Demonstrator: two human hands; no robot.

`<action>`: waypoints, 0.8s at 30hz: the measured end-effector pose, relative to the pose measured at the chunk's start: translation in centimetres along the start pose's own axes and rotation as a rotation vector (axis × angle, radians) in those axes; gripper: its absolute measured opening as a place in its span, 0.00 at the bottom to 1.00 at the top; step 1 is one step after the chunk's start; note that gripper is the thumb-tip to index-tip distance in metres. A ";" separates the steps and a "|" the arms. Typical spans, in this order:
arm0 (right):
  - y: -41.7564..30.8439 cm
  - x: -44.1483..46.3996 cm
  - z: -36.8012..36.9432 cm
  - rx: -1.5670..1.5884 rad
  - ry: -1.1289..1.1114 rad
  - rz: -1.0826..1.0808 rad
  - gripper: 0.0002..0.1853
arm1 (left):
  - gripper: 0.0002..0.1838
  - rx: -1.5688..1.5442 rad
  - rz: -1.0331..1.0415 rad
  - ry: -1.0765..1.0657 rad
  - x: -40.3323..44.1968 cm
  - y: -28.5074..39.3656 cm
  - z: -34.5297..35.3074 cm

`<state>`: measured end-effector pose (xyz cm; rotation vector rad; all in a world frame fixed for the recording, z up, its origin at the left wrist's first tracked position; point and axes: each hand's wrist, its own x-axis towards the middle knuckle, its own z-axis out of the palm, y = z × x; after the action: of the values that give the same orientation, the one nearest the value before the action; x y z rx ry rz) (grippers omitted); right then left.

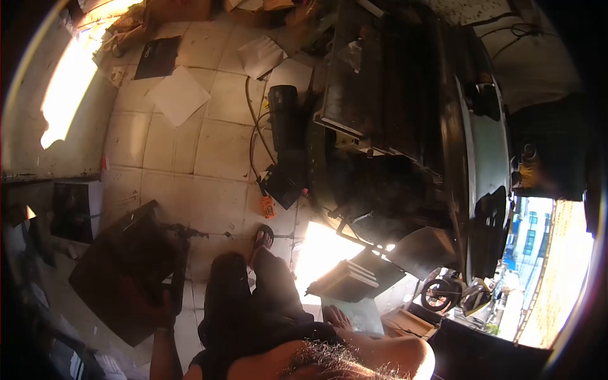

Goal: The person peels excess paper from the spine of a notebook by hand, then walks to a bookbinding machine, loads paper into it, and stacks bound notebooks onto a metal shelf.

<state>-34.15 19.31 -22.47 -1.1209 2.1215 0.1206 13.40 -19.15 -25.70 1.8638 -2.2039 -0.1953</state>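
Note:
At the lower left, my left hand [164, 310] holds the near edge of a large dark, box-like case [120, 278]. The case lies tilted on the tiles; shadow hides most of its details and some of my fingers. My right hand [337, 317] shows only partly beyond my body, fingers stretched out over a pale greenish sheet [362, 315], apparently holding nothing. Whether it touches the sheet is unclear. Close to it lies a dark flat piece with pale strips [351, 278].
A large dark machine or cabinet [392, 101] stands at the right. A long black part [283, 117], a cable [255, 142], an orange item [268, 206] and white sheets [179, 96] lie on the tiled floor [221, 152]. Bright sunlight enters at the lower right, near a wheel [437, 294].

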 end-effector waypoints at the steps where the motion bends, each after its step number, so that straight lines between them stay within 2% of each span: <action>1: -0.8 0.7 -0.6 0.005 0.006 -0.018 0.29 | 0.43 -0.006 -0.021 0.013 -0.9 -0.3 1.2; 3: -2.6 3.8 -1.9 -0.007 -0.086 -0.028 0.24 | 0.43 0.011 -0.099 -0.042 -1.3 -0.3 1.4; 7: -6.3 15.2 -1.4 -0.150 -0.329 -0.177 0.16 | 0.53 0.062 -0.262 -0.307 1.5 0.6 0.2; 10: -11.3 27.9 -0.7 -0.398 -0.435 -0.349 0.11 | 0.50 0.014 -0.243 -0.338 4.3 -0.9 0.9; 13: -30.4 31.6 -20.3 -0.472 -0.438 -0.282 0.17 | 0.48 -0.031 -0.237 -0.386 5.7 -3.0 0.7; 15: -34.7 35.3 -23.4 0.215 -0.092 -0.533 0.24 | 0.46 -0.081 -0.264 -0.419 7.0 -3.5 1.0; 17: -43.3 36.4 -33.2 0.538 -0.398 -0.345 0.28 | 0.45 -0.133 -0.297 -0.472 8.5 -3.9 1.1; 19: -49.0 36.6 -40.5 0.333 -0.167 -0.519 0.24 | 0.43 -0.200 -0.316 -0.527 10.3 -4.3 1.6; 21: -51.4 37.1 -44.2 0.349 0.099 -0.588 0.24 | 0.41 -0.274 -0.335 -0.591 12.3 -4.5 2.4; 24: -51.0 38.2 -43.7 0.585 0.180 -0.378 0.23 | 0.39 -0.408 -0.316 -0.687 17.1 -4.5 4.5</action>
<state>-33.89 -55.39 -2.55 -1.1650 1.8619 -0.7520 13.89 -37.02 -29.46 2.0734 -1.9679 -1.4106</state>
